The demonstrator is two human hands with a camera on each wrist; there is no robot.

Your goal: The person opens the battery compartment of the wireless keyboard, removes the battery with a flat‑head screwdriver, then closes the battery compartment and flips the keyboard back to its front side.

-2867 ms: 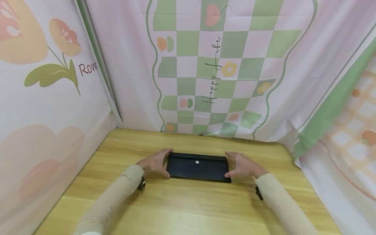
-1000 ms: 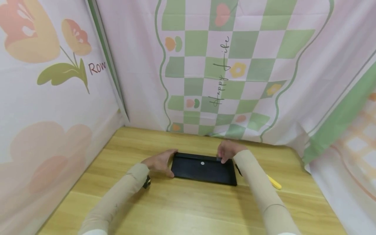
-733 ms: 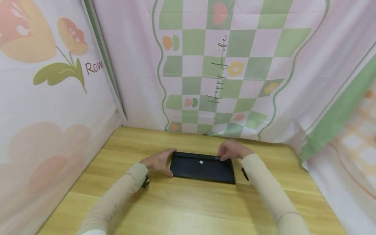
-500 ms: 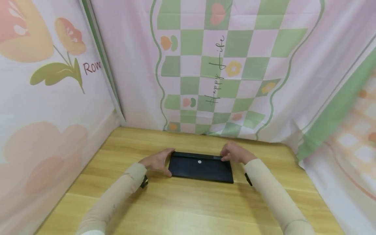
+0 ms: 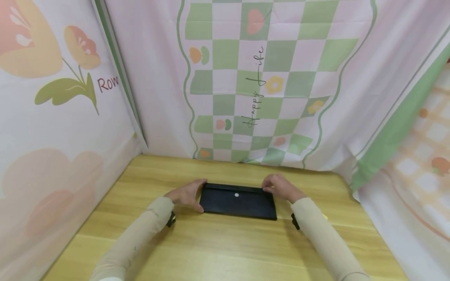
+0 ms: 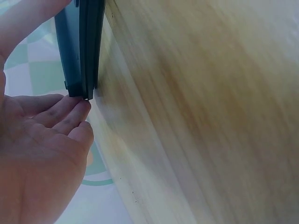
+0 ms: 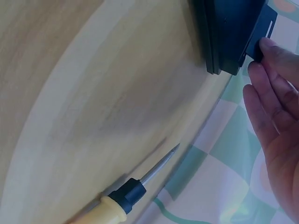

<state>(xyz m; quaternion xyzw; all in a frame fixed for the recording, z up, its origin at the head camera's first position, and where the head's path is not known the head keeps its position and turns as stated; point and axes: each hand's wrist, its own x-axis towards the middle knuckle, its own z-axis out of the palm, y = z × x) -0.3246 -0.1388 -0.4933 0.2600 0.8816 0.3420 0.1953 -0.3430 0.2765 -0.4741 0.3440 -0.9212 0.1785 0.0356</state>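
A flat black rectangular case (image 5: 239, 205) with a raised strip along its far side and a white round dot lies on the wooden table. My left hand (image 5: 186, 195) grips its left end, thumb at the near corner and fingertips at the far one; the left wrist view shows the fingertips under the case's edge (image 6: 88, 46). At the far right corner my right hand (image 5: 281, 187) pinches a small flat black piece (image 7: 262, 30) with a pale line on it, between thumb and index finger. In the head view the fingers mostly hide that piece.
A pointed metal-shafted tool with a yellow handle (image 7: 105, 212) lies on the table by my right wrist; my sleeve mostly covers it in the head view. Patterned curtains (image 5: 258, 97) hang behind the table (image 5: 211, 249) and on both sides.
My right hand has gone from gripping the case's right end to pinching the small piece at the far right corner. My left hand keeps its grip on the left end.
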